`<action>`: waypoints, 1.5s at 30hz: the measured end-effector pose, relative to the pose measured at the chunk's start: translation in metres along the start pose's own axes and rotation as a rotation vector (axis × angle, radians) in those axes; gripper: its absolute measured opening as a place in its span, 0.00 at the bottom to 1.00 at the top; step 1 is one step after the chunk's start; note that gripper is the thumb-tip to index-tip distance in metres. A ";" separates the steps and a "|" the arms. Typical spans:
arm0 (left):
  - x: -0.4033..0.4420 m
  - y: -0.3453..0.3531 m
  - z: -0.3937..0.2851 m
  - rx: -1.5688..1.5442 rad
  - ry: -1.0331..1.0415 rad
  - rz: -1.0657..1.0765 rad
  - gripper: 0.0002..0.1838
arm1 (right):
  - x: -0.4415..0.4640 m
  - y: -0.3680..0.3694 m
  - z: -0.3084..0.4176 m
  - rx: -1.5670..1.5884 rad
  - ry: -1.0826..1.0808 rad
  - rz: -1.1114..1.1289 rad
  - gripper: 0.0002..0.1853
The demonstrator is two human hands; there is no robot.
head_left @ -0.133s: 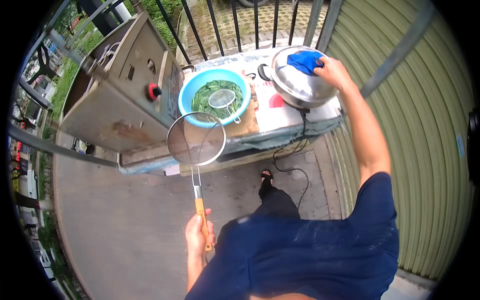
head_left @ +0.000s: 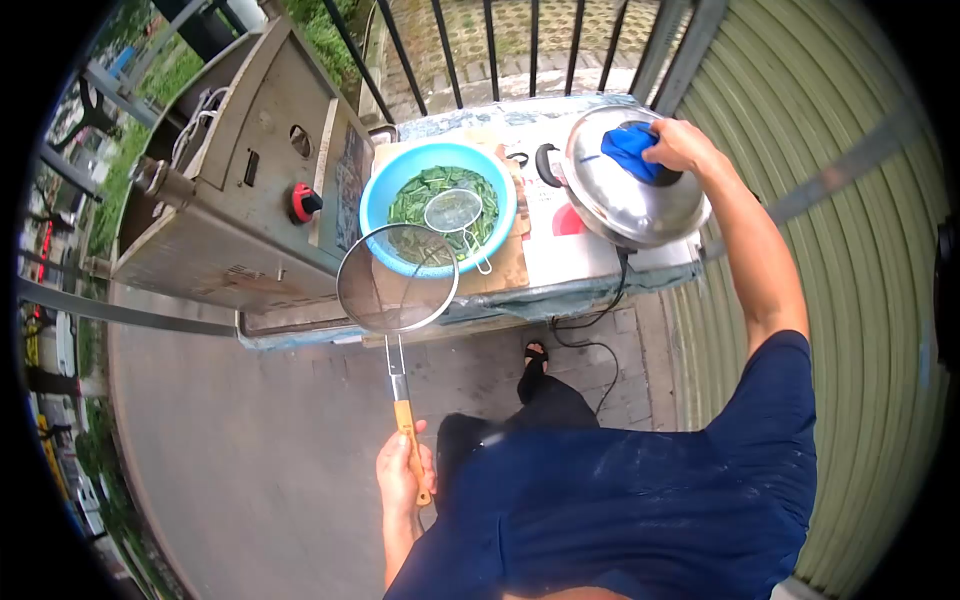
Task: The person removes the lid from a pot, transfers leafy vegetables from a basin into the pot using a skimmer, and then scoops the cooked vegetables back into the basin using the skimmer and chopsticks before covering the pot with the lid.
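Note:
My left hand (head_left: 405, 468) is wrapped round the orange handle of a large mesh strainer (head_left: 397, 280), whose round head overlaps the near left rim of the blue basin in view. Cut green leaves lie in the blue basin (head_left: 368, 190), with a small strainer (head_left: 453, 211) on top of them. At the right, my right hand (head_left: 680, 146) grips a blue cloth (head_left: 628, 150) at the top of a shiny metal lid (head_left: 610, 200). The lid sits on a pot with a black side handle (head_left: 548, 166). The lid's knob is hidden under cloth and fingers.
A metal cabinet (head_left: 235, 200) with a red knob (head_left: 305, 203) stands left of the basin. Black railings (head_left: 490, 50) run behind the table (head_left: 545, 250). A green corrugated shutter (head_left: 860, 300) is on the right. A black cable (head_left: 590, 343) hangs to the paved ground.
The table, basin and pot appear slightly lower and larger as the view shifts. Both hands keep their hold on the strainer and the blue cloth.

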State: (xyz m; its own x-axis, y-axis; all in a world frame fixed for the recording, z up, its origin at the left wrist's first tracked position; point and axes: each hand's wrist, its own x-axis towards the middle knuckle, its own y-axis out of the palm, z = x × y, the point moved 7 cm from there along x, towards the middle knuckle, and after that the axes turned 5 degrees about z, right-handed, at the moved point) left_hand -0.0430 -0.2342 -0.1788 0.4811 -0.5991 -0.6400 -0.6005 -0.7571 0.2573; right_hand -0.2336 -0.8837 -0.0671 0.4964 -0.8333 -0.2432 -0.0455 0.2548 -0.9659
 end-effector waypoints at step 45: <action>0.158 0.013 -0.147 0.006 0.089 0.002 0.26 | 0.369 0.074 0.249 -0.099 -0.011 0.055 0.22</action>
State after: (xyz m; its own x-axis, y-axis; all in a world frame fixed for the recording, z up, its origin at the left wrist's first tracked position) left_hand 0.1193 -0.3773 -0.1706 0.5345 -0.6219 -0.5724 -0.6051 -0.7544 0.2545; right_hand 0.1623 -1.0503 -0.2063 0.4999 -0.8140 -0.2957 -0.1578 0.2501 -0.9553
